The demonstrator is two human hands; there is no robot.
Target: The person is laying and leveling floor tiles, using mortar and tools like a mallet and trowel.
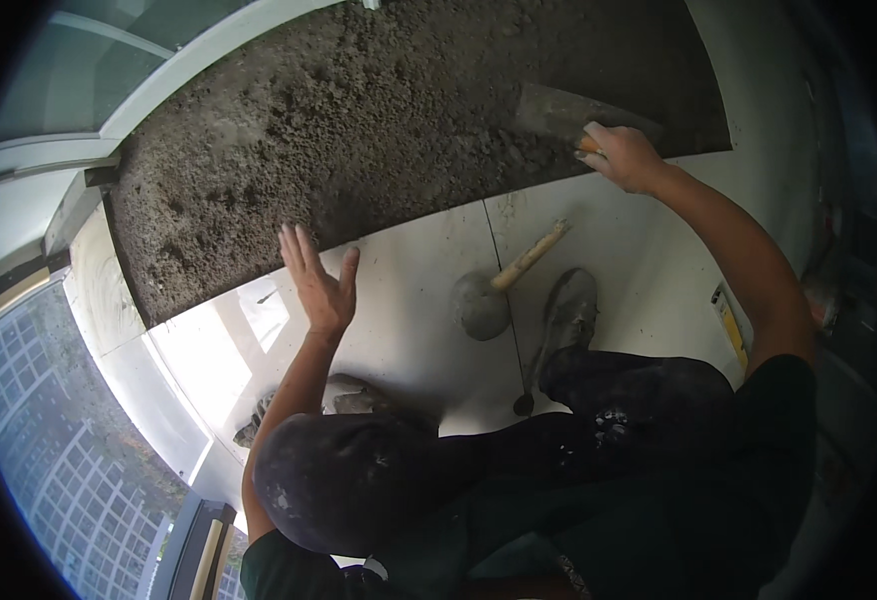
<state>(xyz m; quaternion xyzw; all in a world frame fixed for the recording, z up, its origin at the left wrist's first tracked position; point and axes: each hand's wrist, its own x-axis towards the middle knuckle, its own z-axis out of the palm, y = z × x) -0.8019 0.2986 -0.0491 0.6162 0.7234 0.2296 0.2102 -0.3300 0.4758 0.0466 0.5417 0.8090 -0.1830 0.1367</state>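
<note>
My right hand (623, 158) is closed round the orange handle of a trowel (569, 112). The trowel's flat grey blade lies over the dark, crumbly mortar bed (329, 110), toward its right side. My left hand (317, 280) holds nothing; its fingers are stretched out, with the tips over the near edge of the mortar. Between my hands, on the pale tiles (409, 265), lies a rubber mallet (481, 306) with a dusty grey head and a wooden handle pointing up and to the right.
My shoe (569, 310) stands right of the mallet. A yellow spirit level (731, 325) lies at the right by my arm. Window or door frames (109, 120) border the mortar at the left. A small dark round thing (524, 404) sits on the tile joint.
</note>
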